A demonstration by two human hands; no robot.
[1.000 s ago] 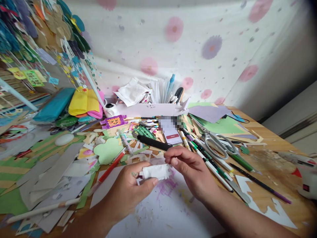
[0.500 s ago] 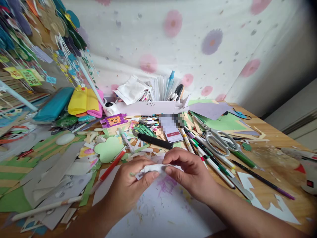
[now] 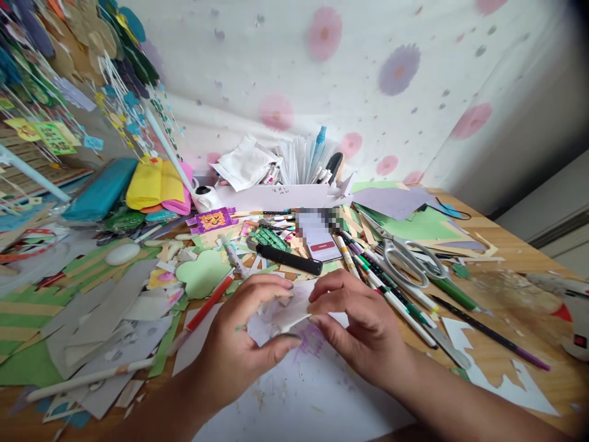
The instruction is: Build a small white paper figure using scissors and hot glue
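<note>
Between the thumb and fingers of my right hand (image 3: 356,319) is a thin, soft-looking white piece of paper (image 3: 294,314), creased and partly unrolled; whether it is tissue I cannot tell. My left hand (image 3: 251,331) curves around its other end with thumb and fingers spread apart, and dark smudges mark the fingertips. Below both hands lies a large white sheet (image 3: 299,399) with purple scribbles and small specks.
Silver scissors (image 3: 409,261), several markers (image 3: 391,298) and a hot glue gun (image 3: 568,313) lie to the right. A black-handled cutter (image 3: 288,258) and a phone (image 3: 322,242) are ahead. Paper scraps (image 3: 110,307) cover the left, under hanging felt ornaments (image 3: 55,135).
My left thumb and fingers have parted from the white piece, which was pinched flat between both hands. It now sits looser and more opened out in my right hand.
</note>
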